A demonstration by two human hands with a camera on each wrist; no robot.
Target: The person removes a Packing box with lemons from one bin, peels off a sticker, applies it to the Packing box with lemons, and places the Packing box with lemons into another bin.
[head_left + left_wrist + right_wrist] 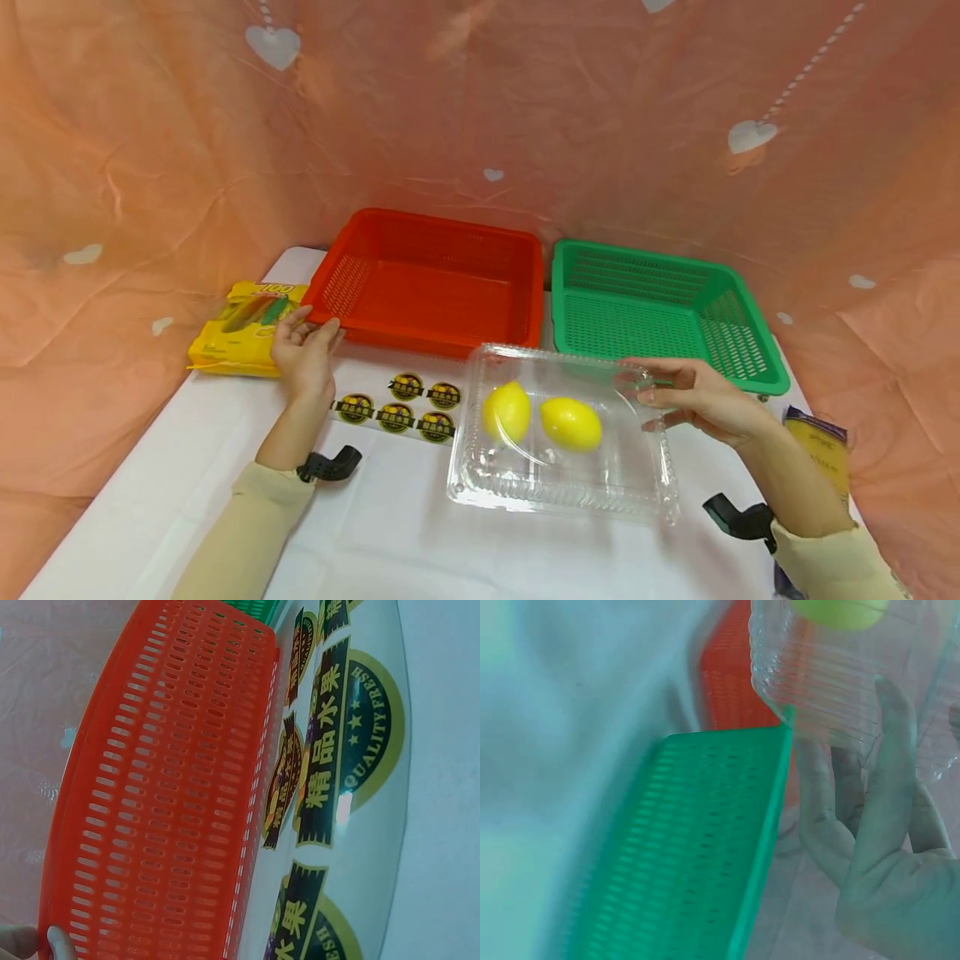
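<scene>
My right hand (708, 404) grips the right edge of a clear plastic clamshell box (633, 467). The box overlaps the front of both baskets in the head view. Two lemons (572, 423) lie inside it, side by side. In the right wrist view, the thumb and fingers (892, 780) hold the box's edge from both sides, close to the green basket (682, 847). Over on the left, my left hand (307, 354) pinches the rim of an empty red basket (442, 296) at its near left corner. The left wrist view shows fingertips (61, 943) on that rim.
A sheet of round fruit stickers (395, 417) lies before the red basket. A yellow bag (243, 329) is beside my left hand. An empty green basket (630, 325) stands at the back right, and a yellow and purple packet (821, 450) lies beyond my right forearm.
</scene>
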